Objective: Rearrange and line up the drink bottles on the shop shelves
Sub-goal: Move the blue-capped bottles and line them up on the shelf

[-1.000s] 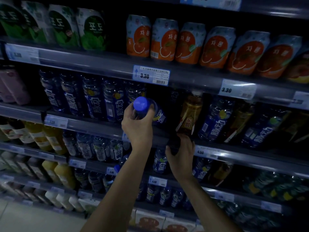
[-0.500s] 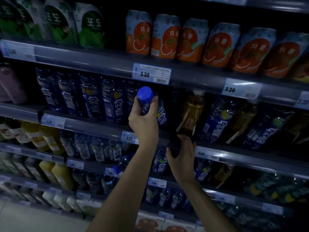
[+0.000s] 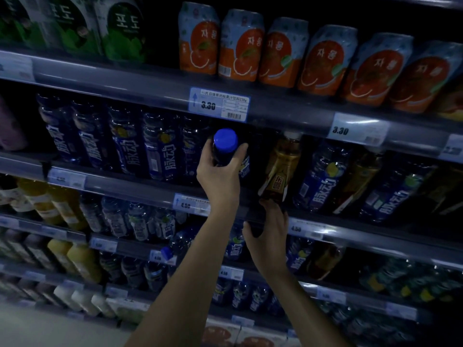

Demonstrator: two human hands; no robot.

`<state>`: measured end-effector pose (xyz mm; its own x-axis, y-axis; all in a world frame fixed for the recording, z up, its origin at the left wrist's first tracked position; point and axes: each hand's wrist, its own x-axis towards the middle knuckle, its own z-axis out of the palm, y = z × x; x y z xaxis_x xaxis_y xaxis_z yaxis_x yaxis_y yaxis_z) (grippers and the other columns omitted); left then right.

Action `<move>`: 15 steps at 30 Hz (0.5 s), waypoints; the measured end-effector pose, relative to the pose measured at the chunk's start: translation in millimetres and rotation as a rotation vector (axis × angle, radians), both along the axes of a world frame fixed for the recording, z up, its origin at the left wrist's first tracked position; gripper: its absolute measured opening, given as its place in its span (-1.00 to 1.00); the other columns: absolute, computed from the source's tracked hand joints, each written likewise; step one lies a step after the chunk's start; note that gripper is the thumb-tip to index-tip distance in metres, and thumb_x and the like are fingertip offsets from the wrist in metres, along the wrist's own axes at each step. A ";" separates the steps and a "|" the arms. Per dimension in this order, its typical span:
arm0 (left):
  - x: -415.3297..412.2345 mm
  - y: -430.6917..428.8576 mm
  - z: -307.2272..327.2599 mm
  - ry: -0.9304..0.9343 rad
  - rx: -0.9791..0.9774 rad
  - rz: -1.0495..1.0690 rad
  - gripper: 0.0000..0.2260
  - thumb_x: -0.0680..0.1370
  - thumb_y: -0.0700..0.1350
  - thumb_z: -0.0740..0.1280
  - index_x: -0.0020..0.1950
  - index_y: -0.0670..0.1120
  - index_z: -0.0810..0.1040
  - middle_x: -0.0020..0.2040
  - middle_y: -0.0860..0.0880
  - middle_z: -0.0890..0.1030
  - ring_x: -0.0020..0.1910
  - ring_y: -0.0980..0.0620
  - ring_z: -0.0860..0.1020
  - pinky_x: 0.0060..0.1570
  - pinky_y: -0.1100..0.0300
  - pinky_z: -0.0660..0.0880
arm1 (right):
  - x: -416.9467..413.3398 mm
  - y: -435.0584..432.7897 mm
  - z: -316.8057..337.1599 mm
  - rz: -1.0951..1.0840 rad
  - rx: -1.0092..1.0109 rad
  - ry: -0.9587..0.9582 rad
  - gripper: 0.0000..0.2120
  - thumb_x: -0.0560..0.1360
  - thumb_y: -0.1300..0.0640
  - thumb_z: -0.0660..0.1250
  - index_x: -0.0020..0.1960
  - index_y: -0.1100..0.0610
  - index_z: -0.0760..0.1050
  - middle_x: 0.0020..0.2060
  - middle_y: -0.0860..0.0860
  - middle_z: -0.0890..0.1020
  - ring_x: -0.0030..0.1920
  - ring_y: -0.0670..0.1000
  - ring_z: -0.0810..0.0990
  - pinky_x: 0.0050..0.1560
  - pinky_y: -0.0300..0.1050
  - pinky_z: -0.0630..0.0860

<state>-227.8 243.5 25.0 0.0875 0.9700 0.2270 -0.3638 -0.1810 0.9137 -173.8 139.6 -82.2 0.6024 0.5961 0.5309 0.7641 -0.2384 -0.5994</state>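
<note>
Grips with the left hand (image 3: 220, 177) a dark blue plastic drink bottle with a bright blue screw cap (image 3: 225, 142), fingers and thumb wrapped round its shoulder just under the cap, centre of frame. Holds that bottle tilted, cap toward the camera, at the front of the second grey metal shelf (image 3: 130, 187), just right of a row of matching blue-labelled bottles (image 3: 160, 151) and left of an amber tea bottle with a gold and red label (image 3: 281, 171). Reaches with the right hand (image 3: 269, 236), lower and right of centre, up to the amber bottle's base, with fingertips at its bottom edge and thumb spread apart below the shelf rail. Cannot tell in the dim light whether that hand has hold of it. Shows, on the shelf above, orange-and-blue printed cans (image 3: 240, 46), green-labelled cans (image 3: 122, 28) at upper left, and a white price tag reading 3.30 (image 3: 219, 105) just over the blue cap.
</note>
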 end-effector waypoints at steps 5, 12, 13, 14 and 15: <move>0.5 -0.6 -3.9 0.006 0.024 0.028 -0.50 0.35 0.04 0.53 0.26 -0.02 0.56 0.00 0.06 0.65 0.01 0.18 0.57 0.05 0.30 0.49 | 3.3 -2.3 -0.3 0.014 0.014 -0.050 -0.48 0.44 0.14 0.42 0.34 0.14 0.35 0.30 0.07 0.45 0.36 0.03 0.31 0.47 0.16 0.10; -9.2 -5.3 3.4 0.052 0.126 0.052 -0.42 0.29 0.16 0.53 0.27 0.07 0.53 0.11 0.16 0.63 0.10 0.23 0.56 0.09 0.28 0.51 | 1.4 1.0 -0.3 -0.024 0.014 -0.051 -0.47 0.42 0.13 0.45 0.34 0.16 0.39 0.26 0.08 0.49 0.35 0.07 0.38 0.47 0.16 0.09; -10.4 -5.7 5.2 0.072 0.143 0.061 -0.41 0.28 0.19 0.53 0.26 0.08 0.53 0.11 0.19 0.62 0.10 0.25 0.55 0.08 0.34 0.48 | 1.1 1.4 0.1 -0.027 0.015 -0.050 -0.47 0.42 0.13 0.45 0.34 0.16 0.39 0.26 0.09 0.49 0.35 0.08 0.38 0.48 0.15 0.09; -11.6 -5.8 6.6 0.094 0.155 0.068 -0.40 0.26 0.22 0.52 0.26 0.10 0.52 0.11 0.22 0.60 0.10 0.27 0.53 0.06 0.38 0.46 | 0.8 1.6 0.6 -0.027 0.016 -0.047 -0.47 0.42 0.13 0.45 0.34 0.16 0.39 0.26 0.09 0.49 0.35 0.08 0.38 0.48 0.14 0.08; -12.3 -5.6 7.5 0.118 0.163 0.073 -0.38 0.25 0.26 0.51 0.26 0.11 0.52 0.11 0.23 0.60 0.11 0.28 0.52 0.05 0.40 0.45 | 0.6 1.6 0.9 -0.027 0.017 -0.043 -0.48 0.42 0.13 0.45 0.34 0.16 0.39 0.27 0.09 0.49 0.35 0.09 0.38 0.48 0.14 0.07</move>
<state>-240.1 237.9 32.6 0.0540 0.9259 0.3739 -0.2371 -0.3518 0.9055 -173.2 141.2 -81.3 0.5943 0.5708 0.5666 0.7828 -0.2489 -0.5703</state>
